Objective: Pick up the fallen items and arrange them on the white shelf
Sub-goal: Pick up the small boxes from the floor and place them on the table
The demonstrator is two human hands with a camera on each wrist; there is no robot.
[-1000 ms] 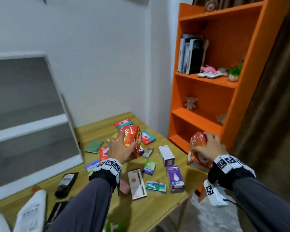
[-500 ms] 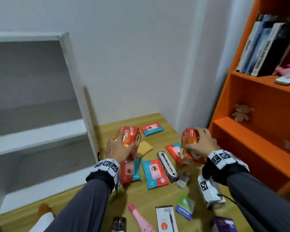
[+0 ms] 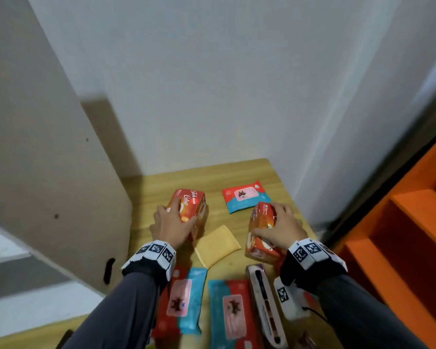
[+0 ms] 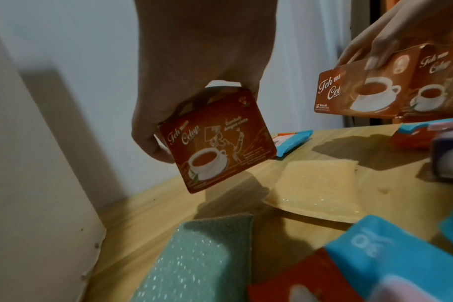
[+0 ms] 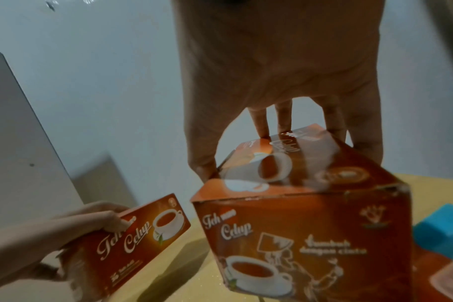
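While each hand grips a tea box above the table (image 3: 239, 172), the left hand (image 3: 173, 226) with its box (image 3: 190, 206) is nearer the white shelf (image 3: 48, 172) (leftward); the right hand (image 3: 280, 229) carries the other box (image 3: 258, 227).

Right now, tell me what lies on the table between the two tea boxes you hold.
In the head view, a yellow sponge lies flat on the wooden table, between the left tea box and the right tea box.

Bare table (image 3: 237, 172) lies open toward the wall beyond one wipes pack (image 3: 246, 199), while the shelf panel (image 3: 61, 197) blocks the left and packs (image 3: 184, 301) crowd the near edge.
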